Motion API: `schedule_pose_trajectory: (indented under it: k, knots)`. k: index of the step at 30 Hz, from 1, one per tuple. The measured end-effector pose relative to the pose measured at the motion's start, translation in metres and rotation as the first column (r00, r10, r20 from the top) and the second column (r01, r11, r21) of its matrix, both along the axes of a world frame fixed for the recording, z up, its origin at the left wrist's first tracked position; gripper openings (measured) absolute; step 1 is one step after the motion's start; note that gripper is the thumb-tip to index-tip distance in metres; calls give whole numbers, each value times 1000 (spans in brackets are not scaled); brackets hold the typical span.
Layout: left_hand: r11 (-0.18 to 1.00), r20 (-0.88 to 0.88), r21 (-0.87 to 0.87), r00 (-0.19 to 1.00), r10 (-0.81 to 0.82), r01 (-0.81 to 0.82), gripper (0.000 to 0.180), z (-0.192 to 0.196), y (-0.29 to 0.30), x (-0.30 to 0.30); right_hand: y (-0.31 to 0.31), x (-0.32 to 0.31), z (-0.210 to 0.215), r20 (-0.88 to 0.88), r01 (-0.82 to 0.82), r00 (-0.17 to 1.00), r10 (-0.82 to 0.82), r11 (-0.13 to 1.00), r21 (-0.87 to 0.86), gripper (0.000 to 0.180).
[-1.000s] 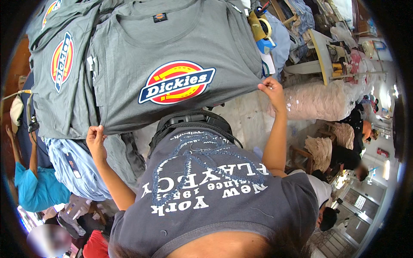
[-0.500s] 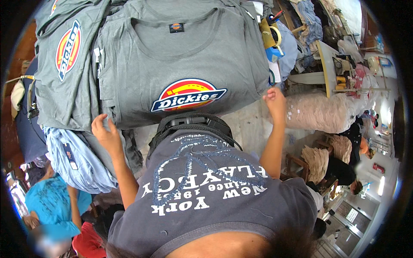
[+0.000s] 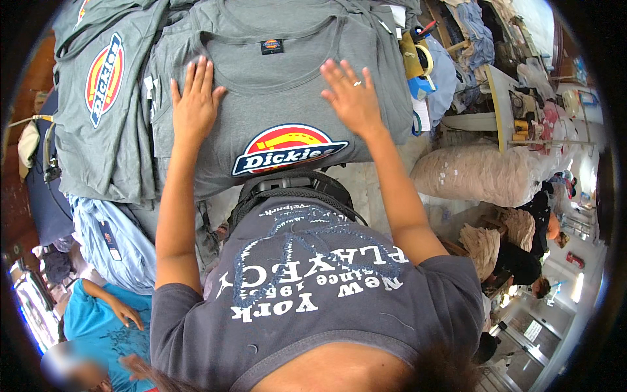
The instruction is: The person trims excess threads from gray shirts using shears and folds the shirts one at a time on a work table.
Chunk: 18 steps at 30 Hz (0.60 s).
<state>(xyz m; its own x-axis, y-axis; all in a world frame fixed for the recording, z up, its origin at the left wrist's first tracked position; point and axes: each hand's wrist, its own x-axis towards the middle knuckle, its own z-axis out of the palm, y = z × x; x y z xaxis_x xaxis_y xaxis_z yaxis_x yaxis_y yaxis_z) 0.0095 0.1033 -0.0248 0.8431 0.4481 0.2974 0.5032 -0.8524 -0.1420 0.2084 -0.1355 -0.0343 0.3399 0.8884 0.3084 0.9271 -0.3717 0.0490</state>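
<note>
The grey shirt (image 3: 281,101) already lies spread over other shirts (image 3: 274,10), though I can't see its hem from here; left hand (image 3: 196,108) and right hand (image 3: 353,98), fingers splayed at its chest, grip nothing.

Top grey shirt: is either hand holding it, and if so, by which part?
Nothing is held: the left hand and right hand are open over the grey shirt, one near each side of its neckline.
</note>
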Motion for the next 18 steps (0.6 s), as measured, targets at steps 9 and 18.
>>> schedule_pose_trajectory:
  k: [9,18]
  knots:
    - [958,418,-46,876,-239,283,36,15,94,52,61,107,-16,-35,42,999,-31,935,352,45]
    - [970,243,-215,968,-59,113,41,12,139,55,88,149,-10,-326,160,945,-35,918,364,27]
